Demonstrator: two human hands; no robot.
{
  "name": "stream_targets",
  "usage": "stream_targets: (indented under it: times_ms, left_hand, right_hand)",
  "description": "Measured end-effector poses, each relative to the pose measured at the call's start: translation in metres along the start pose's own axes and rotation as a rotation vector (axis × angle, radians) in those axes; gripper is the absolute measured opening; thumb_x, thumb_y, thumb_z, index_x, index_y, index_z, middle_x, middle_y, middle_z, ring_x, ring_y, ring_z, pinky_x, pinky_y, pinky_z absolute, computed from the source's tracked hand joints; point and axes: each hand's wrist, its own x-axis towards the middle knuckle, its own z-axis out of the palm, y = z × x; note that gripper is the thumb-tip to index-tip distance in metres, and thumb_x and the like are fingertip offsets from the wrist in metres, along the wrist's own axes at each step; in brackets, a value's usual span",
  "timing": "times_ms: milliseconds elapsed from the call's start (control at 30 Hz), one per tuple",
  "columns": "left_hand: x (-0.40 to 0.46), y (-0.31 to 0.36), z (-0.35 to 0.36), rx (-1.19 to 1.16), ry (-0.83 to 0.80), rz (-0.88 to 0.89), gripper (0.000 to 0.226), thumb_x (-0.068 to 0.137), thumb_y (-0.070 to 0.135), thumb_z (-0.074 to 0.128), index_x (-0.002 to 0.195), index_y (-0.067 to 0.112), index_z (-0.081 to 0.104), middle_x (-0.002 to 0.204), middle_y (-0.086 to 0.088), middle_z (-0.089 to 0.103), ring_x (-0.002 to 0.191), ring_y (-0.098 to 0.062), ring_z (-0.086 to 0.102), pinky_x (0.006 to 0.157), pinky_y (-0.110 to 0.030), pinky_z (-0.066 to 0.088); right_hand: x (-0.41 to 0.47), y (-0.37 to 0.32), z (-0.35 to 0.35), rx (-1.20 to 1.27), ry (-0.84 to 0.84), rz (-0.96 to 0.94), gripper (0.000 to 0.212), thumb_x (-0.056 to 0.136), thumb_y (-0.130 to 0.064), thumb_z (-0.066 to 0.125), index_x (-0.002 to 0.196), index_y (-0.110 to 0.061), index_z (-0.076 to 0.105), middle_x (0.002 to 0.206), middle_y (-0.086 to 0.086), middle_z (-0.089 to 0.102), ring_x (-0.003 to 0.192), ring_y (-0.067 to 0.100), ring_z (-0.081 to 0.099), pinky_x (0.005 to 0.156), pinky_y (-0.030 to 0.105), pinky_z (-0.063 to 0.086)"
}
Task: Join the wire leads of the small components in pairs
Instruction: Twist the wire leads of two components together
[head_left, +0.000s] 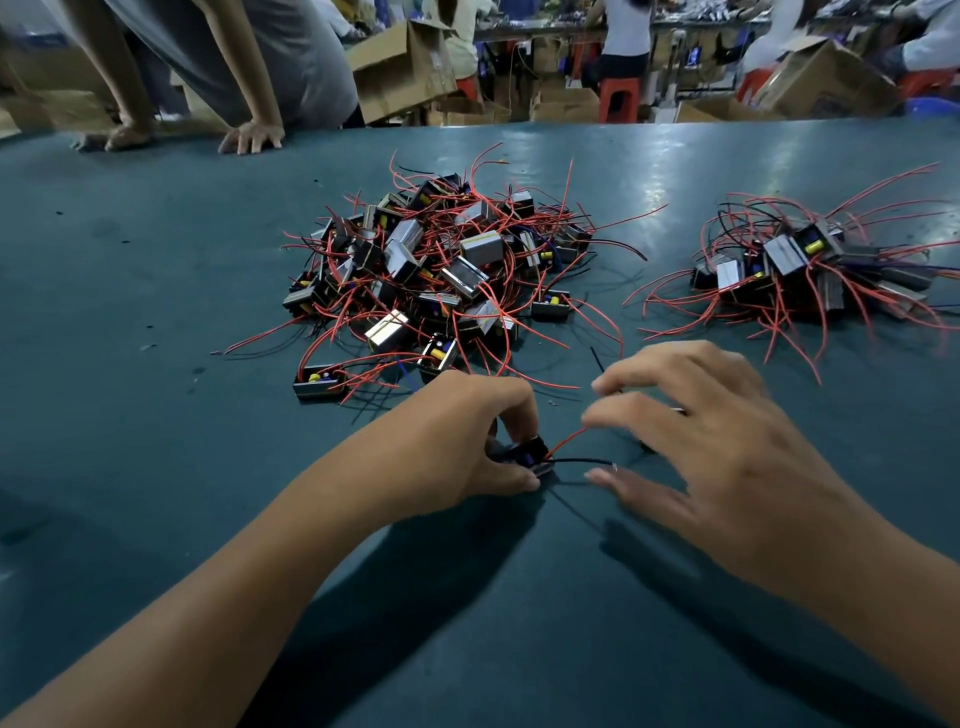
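Left hand (467, 431) gripping one component (527, 454) on counter (156, 291); right hand (696, 436) spread wide over its leads (571, 449). Large pile (441, 265) apparently unjoined; smaller pile (810, 265) likely done.

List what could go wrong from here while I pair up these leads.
1. The left hand pinches one small component while the right hand reaches for its red lead and black lead; the thin wires could slip from the fingertips.
2. The big pile lies close behind, with loose leads reaching toward the hands; one may snag and drag parts along.
3. The smaller pile is also tangled, so the two could get mixed up.
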Motion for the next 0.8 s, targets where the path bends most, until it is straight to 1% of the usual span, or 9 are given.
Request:
stream_targets:
  times_ms: [100,167,233,300,367,467,600,700,800]
  left_hand:
    - [0.000,0.003,0.000,0.022,-0.030,0.030,0.031,0.075,0.038,0.086,0.095,0.029,0.064,0.072,0.014,0.058,0.064,-0.004,0.054,0.054,-0.017,0.040]
    - [-0.001,0.003,0.000,0.029,-0.059,0.040,0.030,0.075,0.040,0.086,0.095,0.032,0.064,0.074,0.013,0.058,0.066,-0.005,0.054,0.054,-0.017,0.039]
    - [-0.002,0.004,-0.001,0.017,-0.099,0.053,0.029,0.076,0.039,0.085,0.096,0.033,0.064,0.080,0.026,0.058,0.069,0.002,0.054,0.055,-0.013,0.037]
    - [-0.001,0.005,-0.002,0.016,-0.123,0.055,0.030,0.077,0.039,0.084,0.097,0.036,0.062,0.085,0.037,0.053,0.071,0.006,0.054,0.055,-0.013,0.035]
    - [0.000,0.004,-0.001,0.025,-0.125,0.058,0.032,0.077,0.041,0.084,0.097,0.038,0.060,0.088,0.036,0.054,0.074,0.004,0.055,0.058,-0.016,0.037]
    - [0.000,0.002,0.001,0.049,-0.100,0.078,0.034,0.076,0.040,0.084,0.098,0.037,0.058,0.086,0.023,0.056,0.080,0.004,0.054,0.063,-0.018,0.039]
    - [0.000,0.013,0.004,0.041,0.027,0.210,0.037,0.076,0.037,0.084,0.094,0.033,0.053,0.104,0.016,0.047,0.095,0.002,0.048,0.077,-0.013,0.038]
    - [0.000,0.024,0.007,-0.041,0.172,0.277,0.029,0.078,0.030,0.084,0.083,0.024,0.057,0.091,0.010,0.051,0.081,-0.005,0.051,0.069,-0.014,0.037]
    - [0.000,0.024,0.007,-0.210,0.233,0.219,0.026,0.079,0.025,0.085,0.071,0.018,0.061,0.069,0.009,0.054,0.059,-0.006,0.047,0.057,-0.017,0.036]
  right_hand:
    - [0.001,0.000,0.003,0.031,0.039,-0.045,0.022,0.096,-0.033,0.057,0.092,-0.017,0.072,0.111,0.002,0.064,0.109,0.027,0.058,0.096,0.040,0.041]
    - [0.004,0.001,0.005,0.046,0.084,-0.026,0.017,0.095,-0.028,0.061,0.087,-0.016,0.071,0.111,0.002,0.064,0.110,0.027,0.057,0.096,0.041,0.041]
    - [0.008,0.001,0.007,0.074,0.094,0.015,0.015,0.092,-0.028,0.064,0.086,-0.016,0.069,0.116,0.003,0.062,0.118,0.025,0.054,0.101,0.041,0.039]
    - [0.011,0.001,0.007,0.166,0.063,0.084,0.015,0.091,-0.031,0.065,0.086,-0.017,0.068,0.119,0.001,0.061,0.122,0.020,0.052,0.105,0.035,0.036]
    - [0.013,0.001,0.006,0.293,0.035,0.178,0.014,0.091,-0.030,0.067,0.085,-0.017,0.066,0.108,-0.005,0.063,0.110,0.012,0.055,0.098,0.026,0.038]
    - [0.013,0.003,0.007,0.414,0.006,0.291,0.012,0.088,-0.030,0.070,0.083,-0.021,0.065,0.084,-0.015,0.063,0.084,0.001,0.054,0.078,0.014,0.036]
    - [0.012,0.005,0.008,0.492,0.002,0.329,0.011,0.087,-0.028,0.072,0.080,-0.024,0.065,0.077,-0.017,0.062,0.077,-0.003,0.055,0.071,0.008,0.036]
    - [0.011,0.006,0.009,0.545,0.005,0.346,0.011,0.086,-0.031,0.072,0.079,-0.026,0.065,0.077,-0.016,0.064,0.079,-0.001,0.058,0.071,0.008,0.037]
    - [0.010,0.009,0.012,0.582,0.022,0.371,0.013,0.086,-0.037,0.071,0.078,-0.029,0.065,0.077,-0.015,0.065,0.073,0.004,0.059,0.066,0.010,0.039]
